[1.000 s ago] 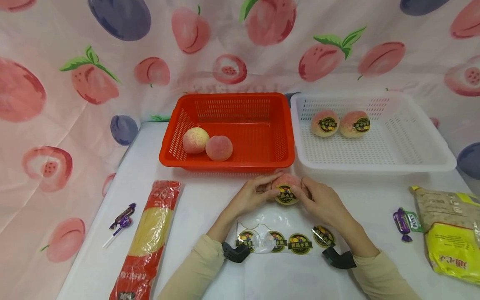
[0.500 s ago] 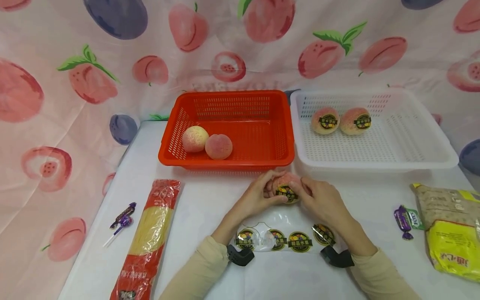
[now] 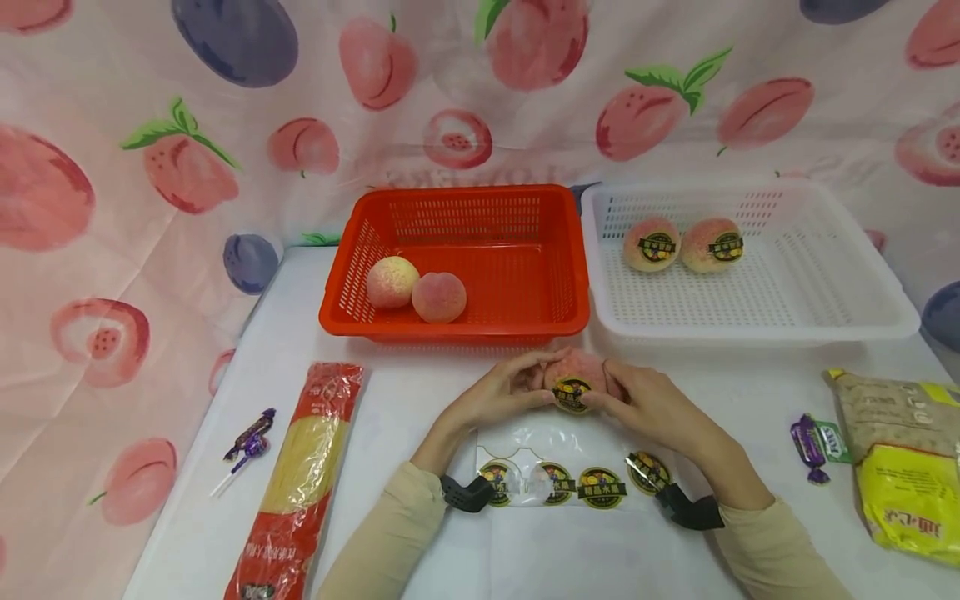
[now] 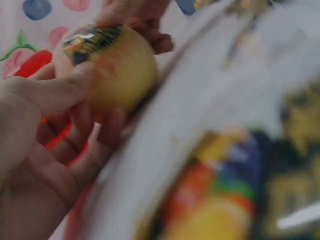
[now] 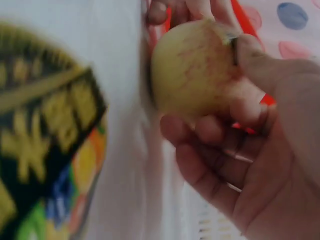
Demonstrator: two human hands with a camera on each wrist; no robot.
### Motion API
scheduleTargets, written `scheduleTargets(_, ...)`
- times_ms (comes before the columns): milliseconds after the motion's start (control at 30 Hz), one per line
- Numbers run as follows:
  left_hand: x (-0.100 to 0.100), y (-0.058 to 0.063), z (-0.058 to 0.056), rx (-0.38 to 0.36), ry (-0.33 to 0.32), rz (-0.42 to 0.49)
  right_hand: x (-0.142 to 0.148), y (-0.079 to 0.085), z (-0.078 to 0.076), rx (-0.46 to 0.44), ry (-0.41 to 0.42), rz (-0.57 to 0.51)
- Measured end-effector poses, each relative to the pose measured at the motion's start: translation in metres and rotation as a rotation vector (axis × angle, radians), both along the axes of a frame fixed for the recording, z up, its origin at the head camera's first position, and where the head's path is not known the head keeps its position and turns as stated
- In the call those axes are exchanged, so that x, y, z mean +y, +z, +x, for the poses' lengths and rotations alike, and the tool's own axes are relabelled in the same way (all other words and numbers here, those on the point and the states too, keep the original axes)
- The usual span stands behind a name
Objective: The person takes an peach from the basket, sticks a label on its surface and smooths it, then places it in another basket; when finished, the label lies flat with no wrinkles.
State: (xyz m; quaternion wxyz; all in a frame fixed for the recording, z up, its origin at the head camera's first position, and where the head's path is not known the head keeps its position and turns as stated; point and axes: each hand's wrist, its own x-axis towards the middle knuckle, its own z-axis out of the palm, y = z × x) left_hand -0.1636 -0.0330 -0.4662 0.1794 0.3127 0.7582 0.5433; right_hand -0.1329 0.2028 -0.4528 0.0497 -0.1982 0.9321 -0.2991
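Observation:
A pink-and-yellow peach (image 3: 581,364) is held between both hands at the middle of the table, just in front of the red basket. On its near side sits a round black-and-gold sticker (image 3: 571,395). My left hand (image 3: 498,392) grips the peach from the left, its thumb at the sticker's edge. From the right, my right hand (image 3: 645,406) holds it with the thumb by the sticker's other edge. In the left wrist view the sticker (image 4: 102,40) looks shiny on the peach (image 4: 127,75). The right wrist view shows curled fingers against the peach's (image 5: 185,70) side.
A clear sheet (image 3: 536,437) with several round stickers lies below the hands. The red basket (image 3: 517,329) holds two plain peaches; the white basket (image 3: 750,333) holds two stickered ones. Noodles (image 3: 303,462) and candies lie left; a yellow-and-tan bag (image 3: 907,492) and candies lie right.
Both thumbs have shifted over the sticker: the left moved down to its left edge, the right slid down to its lower right. The peach stays in nearly the same place.

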Motion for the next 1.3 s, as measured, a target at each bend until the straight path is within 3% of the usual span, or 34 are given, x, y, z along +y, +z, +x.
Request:
scheduleTargets(100, -0.002, 0.001, 0.001, 0.061, -0.014, -0.030, 0.004, -0.003, -0.002, 0.010, 0.020, -0.036)
scheduleTargets(233, 0.000, -0.003, 0.004, 0.033, -0.014, -0.012, 0.008, -0.008, -0.002, -0.019, 0.033, -0.100)
scheduleTargets(400, 0.007, -0.004, 0.007, 0.039, 0.053, 0.038, 0.009, -0.013, -0.001, -0.057, 0.022, -0.161)
scheduleTargets(567, 0.008, -0.007, 0.008, 0.017, 0.027, 0.082, 0.015, -0.015, 0.000, -0.138, 0.044, -0.206)
scheduleTargets(700, 0.011, -0.010, 0.010, 0.058, 0.010, 0.076, 0.027, -0.015, 0.001, -0.216, 0.084, -0.249)
scheduleTargets(833, 0.016, -0.019, 0.011, 0.143, 0.027, 0.046, 0.046, -0.017, 0.003, -0.248, 0.029, -0.364)
scheduleTargets(900, 0.018, -0.026, 0.011, 0.213, 0.057, 0.003, 0.057, -0.018, 0.005, -0.250, -0.035, -0.477)
scheduleTargets(967, 0.019, -0.032, 0.010, 0.278, 0.088, -0.048, 0.066, -0.020, 0.008, -0.270, -0.082, -0.662)
scheduleTargets(1033, 0.021, -0.038, 0.010, 0.320, 0.121, -0.094, 0.075, -0.022, 0.011, -0.309, -0.107, -0.897)
scheduleTargets(1167, 0.023, -0.040, 0.013, 0.335, 0.181, -0.150, 0.088, -0.028, 0.013, -0.405, -0.150, -1.392)
scheduleTargets(1300, 0.027, -0.039, 0.015, 0.338, 0.257, -0.201, 0.097, -0.031, 0.012, -0.423, -0.329, -1.884)
